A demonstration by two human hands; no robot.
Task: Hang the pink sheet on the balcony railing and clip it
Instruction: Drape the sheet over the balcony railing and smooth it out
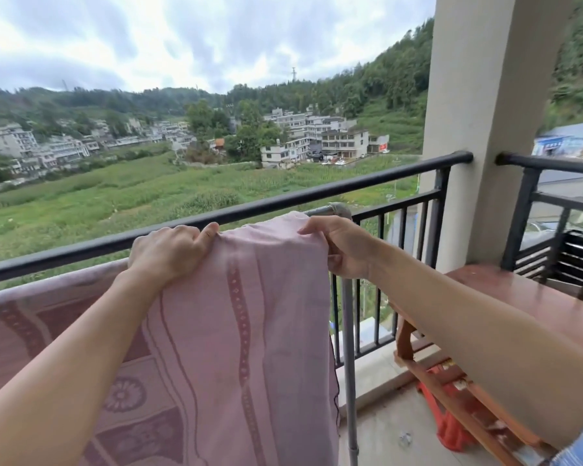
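The pink sheet (243, 331), patterned with darker stripes and flowers, hangs over a grey metal pipe rack (337, 210) just inside the black balcony railing (350, 185). My left hand (169, 250) pinches the sheet's top fold at the middle. At the sheet's right edge, near the rack's corner elbow, my right hand (340, 247) grips the fabric. No clip is visible in either hand or on the sheet.
A beige pillar (485, 129) stands right of the railing. A reddish wooden table (535, 297) fills the right side, with a red plastic thing (448, 428) on the floor beneath it. The rack's upright leg (349, 364) stands beside the sheet's edge.
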